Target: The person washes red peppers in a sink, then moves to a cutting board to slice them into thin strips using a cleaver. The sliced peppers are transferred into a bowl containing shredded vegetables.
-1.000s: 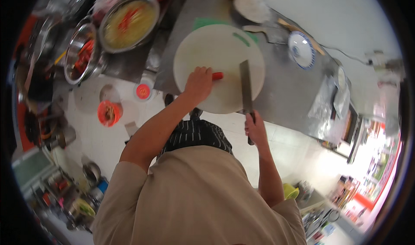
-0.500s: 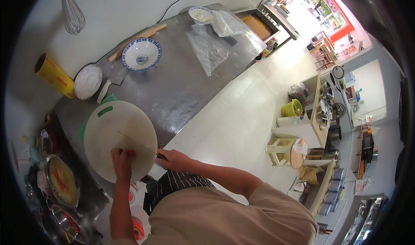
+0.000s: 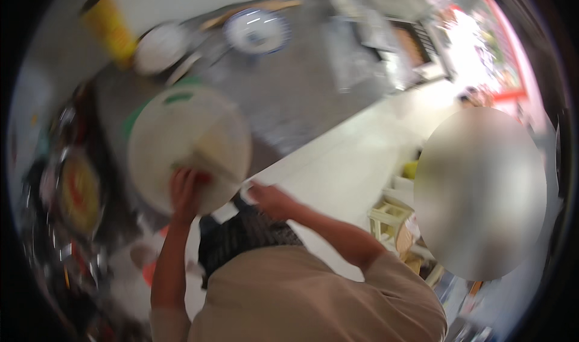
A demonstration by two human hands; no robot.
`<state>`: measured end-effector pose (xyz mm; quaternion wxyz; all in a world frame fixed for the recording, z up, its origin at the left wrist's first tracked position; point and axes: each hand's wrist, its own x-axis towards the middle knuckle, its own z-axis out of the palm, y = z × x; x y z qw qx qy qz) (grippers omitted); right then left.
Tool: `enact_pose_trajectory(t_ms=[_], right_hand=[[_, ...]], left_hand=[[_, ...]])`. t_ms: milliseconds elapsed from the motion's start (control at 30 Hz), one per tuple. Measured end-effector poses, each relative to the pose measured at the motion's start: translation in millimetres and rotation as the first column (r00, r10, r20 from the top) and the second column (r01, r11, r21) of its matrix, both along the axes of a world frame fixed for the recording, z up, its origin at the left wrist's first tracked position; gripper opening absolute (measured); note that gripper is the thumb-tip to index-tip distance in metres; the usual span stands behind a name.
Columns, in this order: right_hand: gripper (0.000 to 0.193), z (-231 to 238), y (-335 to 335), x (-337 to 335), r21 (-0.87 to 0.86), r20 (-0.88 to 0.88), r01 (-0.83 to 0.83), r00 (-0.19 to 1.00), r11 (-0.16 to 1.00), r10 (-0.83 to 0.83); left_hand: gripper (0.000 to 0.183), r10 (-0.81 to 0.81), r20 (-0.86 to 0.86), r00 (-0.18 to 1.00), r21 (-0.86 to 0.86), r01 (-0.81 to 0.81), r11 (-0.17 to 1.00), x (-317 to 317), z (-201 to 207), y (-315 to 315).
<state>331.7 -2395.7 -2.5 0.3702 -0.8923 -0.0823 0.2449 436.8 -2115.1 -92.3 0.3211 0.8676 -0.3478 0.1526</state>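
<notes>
A round white cutting board [image 3: 154, 134] with a green edge and a slot lies at the near left of the metal table. On it my left hand [image 3: 186, 194] presses its bent fingers against a small red piece of food [image 3: 204, 177], whose exact kind is too blurred to tell. My right hand [image 3: 274, 200] grips a kitchen knife [image 3: 217, 168] by its handle, at the board's right side. The wide blade slants over the board to the far left, close by the red piece and my left fingertips.
Beyond the board are a second knife [image 3: 183, 69], a white round dish [image 3: 161, 48], a yellow cylinder [image 3: 110, 28], a blue-rimmed bowl [image 3: 256, 33] and a rolling pin [image 3: 283, 5]. A pan of yellowish food [image 3: 79, 191] stands left. Right is a stool [image 3: 386, 218]; a grey blur hides the area behind.
The view has shifted and blurred, so the board and table sit higher and farther right. Both hands stay at the board, the right one still holding the knife.
</notes>
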Motion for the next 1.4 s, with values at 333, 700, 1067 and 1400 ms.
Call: enact_pose_trajectory(t_ms=[333, 700, 1067, 1400], right_hand=[[0.033, 42.8, 18.8, 18.0, 0.062, -0.235, 0.292, 0.934, 0.954, -0.271], [0.026, 60.0, 13.2, 44.4, 0.083, -0.178, 0.132, 0.977, 0.988, -0.116], [0.026, 67.6, -0.1, 66.5, 0.016, -0.180, 0.026, 0.983, 1.000, -0.022], [0.029, 66.4, 10.4, 94.7, 0.050, -0.256, -0.040, 0.965, 0.998, 0.051]], left_hand=[[0.049, 0.080, -0.156, 0.984, 0.000, -0.081, 0.997, -3.5, 18.5, 4.0], [0.044, 0.063, -0.190, 0.980, 0.049, -0.054, 0.997, 0.8, 19.3, 0.3], [0.041, 0.061, -0.228, 0.972, 0.035, -0.054, 0.998, 2.1, 20.0, 2.8], [0.043, 0.051, -0.228, 0.972, 0.047, -0.041, 0.998, 2.0, 21.3, 3.9]])
